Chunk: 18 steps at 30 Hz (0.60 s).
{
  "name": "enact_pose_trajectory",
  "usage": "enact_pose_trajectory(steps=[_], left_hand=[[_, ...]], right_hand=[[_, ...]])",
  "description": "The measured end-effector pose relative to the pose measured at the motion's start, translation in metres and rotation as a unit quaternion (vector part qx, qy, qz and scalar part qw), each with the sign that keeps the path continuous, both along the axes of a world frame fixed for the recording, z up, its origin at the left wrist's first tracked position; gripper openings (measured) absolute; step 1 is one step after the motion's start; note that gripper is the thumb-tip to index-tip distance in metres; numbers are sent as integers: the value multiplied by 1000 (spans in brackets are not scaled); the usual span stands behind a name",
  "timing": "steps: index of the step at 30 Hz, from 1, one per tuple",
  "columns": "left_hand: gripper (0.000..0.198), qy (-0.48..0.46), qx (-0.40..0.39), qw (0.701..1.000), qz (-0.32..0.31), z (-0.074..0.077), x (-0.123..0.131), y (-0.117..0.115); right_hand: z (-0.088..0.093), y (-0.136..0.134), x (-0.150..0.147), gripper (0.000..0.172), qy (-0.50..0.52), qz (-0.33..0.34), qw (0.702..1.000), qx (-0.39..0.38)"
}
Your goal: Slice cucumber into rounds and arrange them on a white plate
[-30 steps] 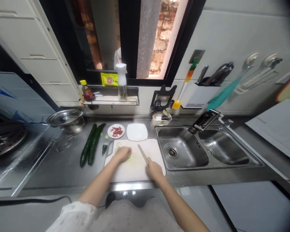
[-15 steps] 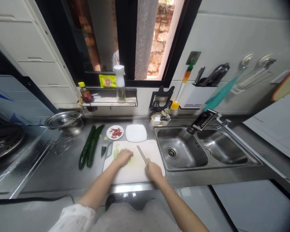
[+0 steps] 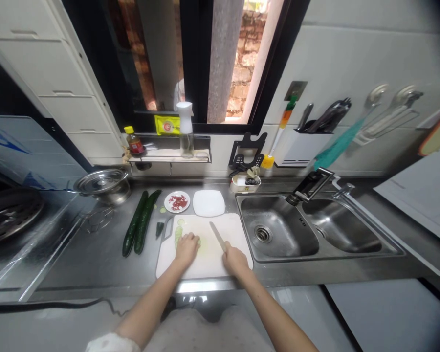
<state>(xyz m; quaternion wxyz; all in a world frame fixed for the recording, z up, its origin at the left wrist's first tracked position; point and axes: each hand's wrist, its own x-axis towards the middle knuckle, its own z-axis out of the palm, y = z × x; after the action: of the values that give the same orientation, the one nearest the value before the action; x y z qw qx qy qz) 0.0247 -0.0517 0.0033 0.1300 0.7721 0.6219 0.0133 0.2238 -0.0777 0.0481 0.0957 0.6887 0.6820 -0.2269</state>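
My right hand (image 3: 236,260) is closed around the handle of a kitchen knife (image 3: 217,234), its blade pointing up and left over the white cutting board (image 3: 220,266). On the board's left half, the bent fingers of my left hand (image 3: 187,248) are closed over pale green cucumber slices, with one edge showing by the fingertips. More cucumber slices (image 3: 178,233) lie in a row just left of that hand. A dark green cucumber end (image 3: 160,229) rests beside the board's handle.
Two whole cucumbers (image 3: 142,222) lie left of the board. Behind it are a plate of chopped red pieces (image 3: 177,201) and a square white plate (image 3: 209,203). A double sink (image 3: 278,254) adjoins on the right; a lidded steel pot (image 3: 104,186) stands at the left.
My left hand has turned and drawn slightly toward me over the slices. The knife hand stays nearly still over the board. The whole view has shifted a little.
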Motion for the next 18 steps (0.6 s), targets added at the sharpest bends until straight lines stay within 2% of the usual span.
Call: enact_pose_trajectory(steps=[5, 10, 15, 18], left_hand=[[27, -21, -1, 1000, 16, 0, -1, -4], [29, -43, 11, 999, 30, -8, -1, -6], [29, -49, 9, 998, 50, -12, -4, -8], [30, -52, 13, 997, 58, -9, -6, -7]], right_hand=[[1, 2, 2, 39, 2, -2, 1000, -5], [6, 1, 4, 38, 6, 11, 1000, -10], [13, -16, 3, 34, 4, 50, 999, 22], [16, -28, 1, 32, 4, 83, 996, 13]])
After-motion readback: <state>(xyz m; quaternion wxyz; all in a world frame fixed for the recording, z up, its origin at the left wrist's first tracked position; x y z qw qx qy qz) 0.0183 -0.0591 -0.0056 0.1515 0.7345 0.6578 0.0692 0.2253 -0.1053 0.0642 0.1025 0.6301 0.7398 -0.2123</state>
